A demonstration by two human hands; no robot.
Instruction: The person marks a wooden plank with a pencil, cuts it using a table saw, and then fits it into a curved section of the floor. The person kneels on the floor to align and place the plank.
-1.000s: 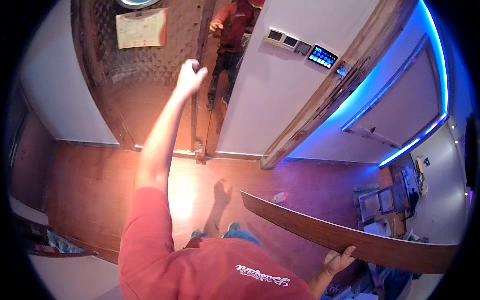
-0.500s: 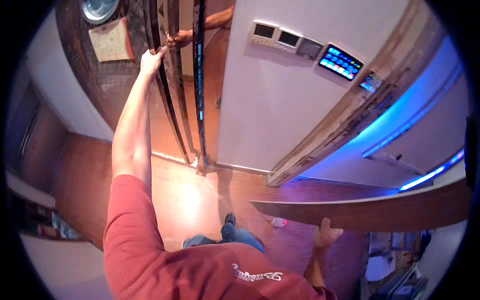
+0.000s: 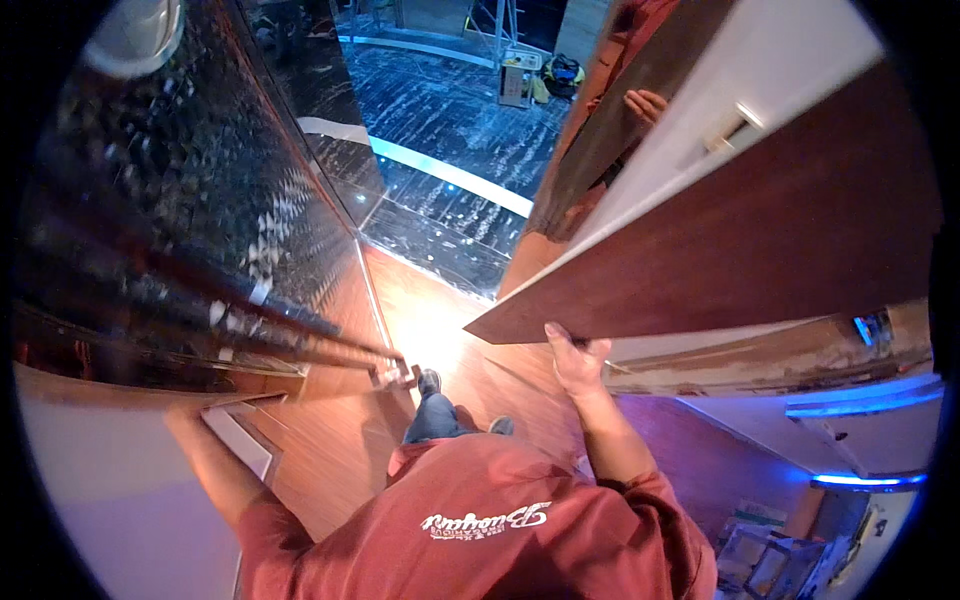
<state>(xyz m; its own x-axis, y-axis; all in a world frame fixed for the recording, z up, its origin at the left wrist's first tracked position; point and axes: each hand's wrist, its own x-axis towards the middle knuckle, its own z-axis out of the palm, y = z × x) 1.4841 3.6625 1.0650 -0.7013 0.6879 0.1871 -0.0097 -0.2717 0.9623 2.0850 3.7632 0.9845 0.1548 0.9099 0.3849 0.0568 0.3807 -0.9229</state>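
A long dark brown wooden board (image 3: pixel 740 240) with a pale edge slants up on the right. My right hand (image 3: pixel 577 362) grips its lower edge close to the pointed near end, thumb lying on the brown face. To the left stands a dark, glossy door (image 3: pixel 200 220), blurred by motion. My left forearm (image 3: pixel 225 465) reaches out to the door's near edge; the hand and its fingers are hidden there, so its grip does not show.
Past the doorway lies a dark streaked floor (image 3: pixel 440 110) with a white strip (image 3: pixel 450 175) across it. A box (image 3: pixel 517 80) stands farther back. A reflective panel (image 3: pixel 590 160) borders the opening's right. Behind the board's near end is a wooden door frame (image 3: pixel 690 370), with blue light strips (image 3: pixel 870 482) beyond.
The view has turned, and the doorway now lies open ahead of me. My left arm has come down from the door's upper edge to the lower left. The board has risen, still in my right hand.
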